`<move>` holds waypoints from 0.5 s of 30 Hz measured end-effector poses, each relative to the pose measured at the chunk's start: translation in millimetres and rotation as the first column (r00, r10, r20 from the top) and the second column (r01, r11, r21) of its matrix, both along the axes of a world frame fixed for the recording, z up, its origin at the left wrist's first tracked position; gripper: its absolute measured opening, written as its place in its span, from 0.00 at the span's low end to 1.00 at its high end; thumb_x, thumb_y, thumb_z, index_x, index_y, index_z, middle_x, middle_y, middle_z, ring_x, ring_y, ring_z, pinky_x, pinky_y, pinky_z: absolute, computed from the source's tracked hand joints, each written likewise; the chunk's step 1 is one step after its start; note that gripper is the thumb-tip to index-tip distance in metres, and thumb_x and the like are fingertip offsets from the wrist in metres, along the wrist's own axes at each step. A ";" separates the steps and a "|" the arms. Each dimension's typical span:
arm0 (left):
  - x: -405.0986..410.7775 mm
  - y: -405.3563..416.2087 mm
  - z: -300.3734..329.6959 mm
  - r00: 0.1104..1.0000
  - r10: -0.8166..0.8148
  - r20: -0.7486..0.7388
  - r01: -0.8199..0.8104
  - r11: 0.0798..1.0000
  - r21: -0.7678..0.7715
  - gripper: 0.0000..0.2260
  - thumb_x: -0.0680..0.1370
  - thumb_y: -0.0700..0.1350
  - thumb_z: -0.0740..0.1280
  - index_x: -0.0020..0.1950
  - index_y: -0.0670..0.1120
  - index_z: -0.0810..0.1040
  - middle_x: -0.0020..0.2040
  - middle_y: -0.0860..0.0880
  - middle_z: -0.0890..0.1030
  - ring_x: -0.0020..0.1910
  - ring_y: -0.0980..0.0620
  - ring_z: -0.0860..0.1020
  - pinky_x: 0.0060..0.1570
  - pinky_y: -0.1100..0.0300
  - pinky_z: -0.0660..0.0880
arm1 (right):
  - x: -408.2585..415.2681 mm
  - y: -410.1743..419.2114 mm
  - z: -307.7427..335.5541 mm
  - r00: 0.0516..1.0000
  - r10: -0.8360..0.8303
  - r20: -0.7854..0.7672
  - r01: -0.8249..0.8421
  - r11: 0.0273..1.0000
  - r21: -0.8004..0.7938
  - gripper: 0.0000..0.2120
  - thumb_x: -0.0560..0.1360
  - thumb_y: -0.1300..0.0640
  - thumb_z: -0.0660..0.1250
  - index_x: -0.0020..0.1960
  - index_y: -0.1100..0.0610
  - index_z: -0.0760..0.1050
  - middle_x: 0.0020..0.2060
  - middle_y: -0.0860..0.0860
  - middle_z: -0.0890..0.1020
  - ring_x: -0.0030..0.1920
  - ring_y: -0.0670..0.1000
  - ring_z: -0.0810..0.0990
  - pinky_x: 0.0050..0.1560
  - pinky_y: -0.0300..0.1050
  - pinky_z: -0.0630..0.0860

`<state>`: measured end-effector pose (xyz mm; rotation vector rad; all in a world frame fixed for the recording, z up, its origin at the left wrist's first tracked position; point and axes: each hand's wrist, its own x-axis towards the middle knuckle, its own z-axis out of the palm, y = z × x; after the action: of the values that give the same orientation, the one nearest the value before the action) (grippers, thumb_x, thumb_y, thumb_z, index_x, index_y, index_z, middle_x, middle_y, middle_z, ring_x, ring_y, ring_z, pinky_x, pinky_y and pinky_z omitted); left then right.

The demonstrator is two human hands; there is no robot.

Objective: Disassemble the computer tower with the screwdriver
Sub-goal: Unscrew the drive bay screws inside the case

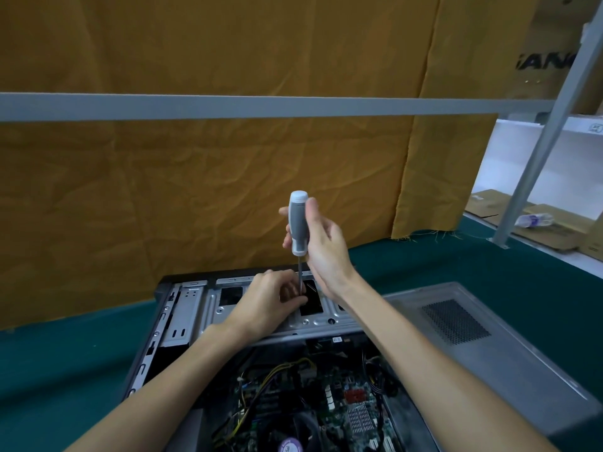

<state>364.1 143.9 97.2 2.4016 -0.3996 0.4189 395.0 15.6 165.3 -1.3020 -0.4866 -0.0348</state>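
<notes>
Open grey metal computer tower (192, 308), lying on its side on a dark green desk (65, 363), side cover off, green motherboard (326, 402) and yellow and black cables (284, 370) exposed at the near end. Grey-and-white-handled screwdriver (298, 223) held upright over the silver drive cage (222, 305) at the tower's far end, thin shaft running down into the cage's dark opening; tip hidden behind fingers. Right hand (323, 243) wrapped loosely round the handle, thumb along the near side, fingertips showing past the far side. Left hand (270, 300) resting on the cage, fingers curled and pinching the lower shaft just above the metal. Both bare forearms reaching in from the bottom edge. Flat grey perforated metal side panel (489, 347) lying on the desk just right of the tower. Creased mustard-yellow cloth (228, 190) hung behind the desk, crossed by 1 horizontal grey metal bar (261, 107). Slanted grey metal post (548, 132) at far right, with flattened brown cardboard boxes (548, 230) and 1 clear plastic bottle (535, 220) lying beyond it.
</notes>
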 end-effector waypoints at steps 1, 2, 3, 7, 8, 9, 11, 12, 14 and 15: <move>-0.4 0.1 -0.4 1.000 -0.002 -0.003 0.002 1.000 0.004 0.05 0.75 0.46 0.76 0.45 0.49 0.80 0.39 0.55 0.82 0.40 0.59 0.80 0.40 0.68 0.74 | 0.3 0.5 0.0 1.000 0.017 -0.021 -0.017 1.000 0.020 0.25 0.81 0.38 0.57 0.56 0.59 0.79 0.39 0.54 0.80 0.36 0.50 0.77 0.45 0.45 0.75; -1.0 0.9 -1.0 1.000 -0.008 -0.009 0.008 1.000 0.003 0.04 0.75 0.45 0.75 0.45 0.50 0.81 0.40 0.56 0.82 0.41 0.59 0.80 0.41 0.67 0.74 | 0.5 1.3 0.0 0.999 0.024 -0.032 -0.023 0.999 0.031 0.25 0.83 0.39 0.55 0.58 0.59 0.77 0.38 0.53 0.79 0.35 0.49 0.76 0.44 0.45 0.75; -1.4 2.0 -0.9 1.000 -0.019 -0.019 0.018 1.000 -0.007 0.04 0.76 0.44 0.75 0.46 0.50 0.81 0.40 0.56 0.82 0.41 0.59 0.80 0.41 0.67 0.74 | 0.6 2.7 0.5 0.999 0.016 -0.029 -0.016 1.000 0.019 0.27 0.83 0.38 0.54 0.60 0.61 0.73 0.37 0.52 0.78 0.34 0.49 0.75 0.42 0.43 0.75; -2.0 3.8 1.1 0.997 -0.047 -0.059 0.044 0.998 -0.055 0.06 0.75 0.40 0.74 0.45 0.51 0.81 0.37 0.55 0.83 0.38 0.59 0.81 0.38 0.69 0.72 | 0.4 7.3 0.5 0.999 -0.026 0.029 0.027 0.999 -0.022 0.27 0.77 0.36 0.65 0.57 0.60 0.67 0.38 0.49 0.76 0.33 0.46 0.74 0.38 0.40 0.74; -1.8 3.4 1.2 0.997 -0.043 -0.063 0.040 0.998 -0.058 0.06 0.75 0.40 0.74 0.45 0.51 0.81 0.36 0.55 0.82 0.37 0.58 0.80 0.38 0.68 0.72 | 1.5 6.6 0.4 0.999 -0.034 0.034 0.034 0.999 -0.018 0.25 0.77 0.38 0.66 0.56 0.60 0.69 0.39 0.50 0.78 0.33 0.47 0.76 0.39 0.41 0.74; -1.3 3.0 0.9 0.997 -0.034 -0.066 0.030 0.998 -0.060 0.05 0.75 0.41 0.74 0.45 0.51 0.81 0.36 0.54 0.82 0.37 0.58 0.80 0.38 0.67 0.73 | 3.0 5.2 0.1 0.998 -0.042 0.038 0.042 0.999 -0.024 0.23 0.78 0.39 0.65 0.54 0.60 0.73 0.39 0.50 0.80 0.35 0.47 0.77 0.40 0.43 0.76; -0.6 2.1 0.1 0.998 -0.009 -0.064 0.006 0.999 -0.049 0.04 0.75 0.42 0.74 0.46 0.50 0.82 0.37 0.54 0.83 0.37 0.58 0.81 0.39 0.62 0.76 | 5.9 2.6 -0.6 0.999 -0.027 0.030 0.028 0.999 -0.028 0.24 0.81 0.40 0.58 0.53 0.60 0.80 0.41 0.51 0.83 0.37 0.48 0.78 0.43 0.45 0.77; -0.6 1.9 -0.4 0.998 -0.002 -0.064 -0.001 0.999 -0.045 0.04 0.75 0.42 0.74 0.47 0.50 0.82 0.37 0.55 0.83 0.38 0.58 0.81 0.41 0.60 0.78 | 6.5 2.4 -0.6 1.000 -0.010 0.015 0.010 1.000 -0.012 0.25 0.84 0.42 0.55 0.55 0.60 0.81 0.41 0.51 0.83 0.37 0.49 0.78 0.44 0.46 0.76; -0.9 1.6 -1.1 0.998 -0.005 -0.066 0.003 0.999 -0.041 0.04 0.76 0.42 0.74 0.47 0.51 0.82 0.38 0.55 0.83 0.38 0.58 0.81 0.42 0.58 0.78 | 5.6 3.2 1.1 1.000 0.006 0.009 -0.006 1.000 -0.004 0.28 0.84 0.40 0.52 0.58 0.62 0.79 0.38 0.52 0.80 0.36 0.49 0.76 0.43 0.44 0.75; -0.8 1.5 -1.0 0.998 -0.008 -0.063 0.006 0.999 -0.033 0.04 0.76 0.42 0.73 0.48 0.51 0.82 0.38 0.55 0.83 0.39 0.58 0.81 0.43 0.58 0.78 | 4.7 4.2 1.7 1.000 0.001 0.023 0.000 1.000 -0.025 0.29 0.83 0.38 0.53 0.59 0.63 0.76 0.37 0.52 0.79 0.36 0.48 0.76 0.41 0.42 0.75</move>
<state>363.3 145.4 96.2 2.3744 -0.3702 0.3430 399.8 19.8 167.0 -1.3272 -0.5087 -0.0437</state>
